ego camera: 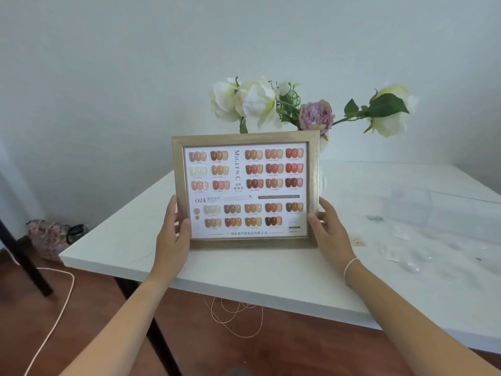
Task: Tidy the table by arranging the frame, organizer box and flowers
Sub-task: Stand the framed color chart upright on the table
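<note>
Frame (245,189) stands upright near the table's (244,275) near-left corner, face toward the camera, bottom rail apparently resting on the tabletop. Left hand (173,234) grips the lower left side, thumb on the front, fingers wrapped behind. Right hand (329,226) grips the lower right side the same way. Both hands are closed on the frame.

Progress, as a judgement: early. Frame is being positioned and not yet released. Flowers (273,104) sit directly behind it at the far side, near the wall; their vase is mostly hidden by the frame, so can't tell if they are in a final spot. Organizer box (410,204) looks like the faint clear box at the right, untouched. Small clear bits and scraps (406,253) lie scattered on the right half of the table.

Edges and room: frame sits fairly close to the table's near edge and left edge, so sliding it nearer or left risks tipping it off. Open tabletop lies to the far left of the frame and between frame and box. Flowers just behind limit a push straight back. One bloom on a long stem (390,112) leans right, above the box area.
</note>
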Demonstrator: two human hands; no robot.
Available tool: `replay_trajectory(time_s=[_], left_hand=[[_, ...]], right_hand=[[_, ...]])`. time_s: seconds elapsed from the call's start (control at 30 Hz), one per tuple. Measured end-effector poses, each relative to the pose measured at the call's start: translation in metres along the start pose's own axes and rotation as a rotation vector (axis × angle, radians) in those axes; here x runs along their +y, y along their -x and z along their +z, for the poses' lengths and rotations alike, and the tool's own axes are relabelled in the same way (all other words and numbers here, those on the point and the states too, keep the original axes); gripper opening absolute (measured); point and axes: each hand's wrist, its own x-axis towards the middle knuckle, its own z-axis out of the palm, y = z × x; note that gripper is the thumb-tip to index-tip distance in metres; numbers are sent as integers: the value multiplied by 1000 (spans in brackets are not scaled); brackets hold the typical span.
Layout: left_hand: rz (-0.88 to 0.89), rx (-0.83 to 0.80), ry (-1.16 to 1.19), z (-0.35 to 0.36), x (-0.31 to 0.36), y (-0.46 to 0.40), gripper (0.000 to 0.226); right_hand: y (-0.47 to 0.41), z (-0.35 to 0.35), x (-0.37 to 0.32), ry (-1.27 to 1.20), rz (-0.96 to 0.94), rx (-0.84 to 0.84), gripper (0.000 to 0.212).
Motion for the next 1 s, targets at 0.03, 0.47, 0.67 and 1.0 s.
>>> replay_trajectory(time_s=[0.03,0.47,0.67,1.0], left_hand=[[0,7,2,0,0,-1,53],[-26,-41,194,-6,-2,-5,42],[-50,-26,187,-8,-3,-5,39],[-42,28,196,-46,-12,-7,41]], right_hand=[[-1,0,1,3,5,9,44],[-6,0,7,-22,1,38,34],[-5,1,4,-39,-2,32,37],[-8,34,-11,-73,-44,-47,39]])
